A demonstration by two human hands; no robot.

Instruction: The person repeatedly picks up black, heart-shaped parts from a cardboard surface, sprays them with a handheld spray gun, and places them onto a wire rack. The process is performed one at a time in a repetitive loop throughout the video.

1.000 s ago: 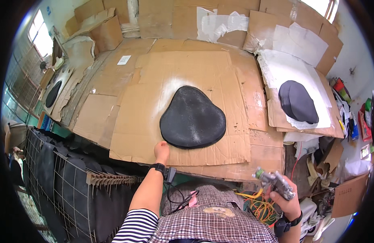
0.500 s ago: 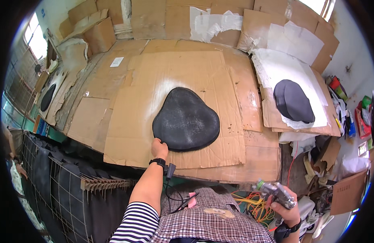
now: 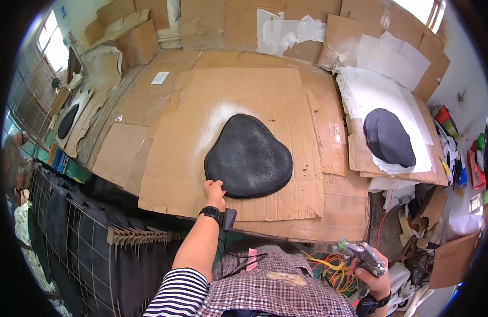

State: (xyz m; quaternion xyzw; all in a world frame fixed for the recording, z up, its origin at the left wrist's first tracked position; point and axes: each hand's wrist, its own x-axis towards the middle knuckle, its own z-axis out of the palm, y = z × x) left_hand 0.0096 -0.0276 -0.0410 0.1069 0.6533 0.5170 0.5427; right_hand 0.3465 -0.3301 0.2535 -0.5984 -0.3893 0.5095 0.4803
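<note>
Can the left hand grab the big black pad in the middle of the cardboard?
Probably yes. The left hand is already at the near edge of the big black pad, fingers touching its rim, and nothing lies between them on the cardboard sheet.

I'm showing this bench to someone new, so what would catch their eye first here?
Most likely the big black rounded pad lying in the middle of the cardboard-covered table, with the left hand touching its near edge. Next, the right hand low at the right, gripping a metal spray gun off the table. A second stack of black pads sits on white paper at the right.
</note>
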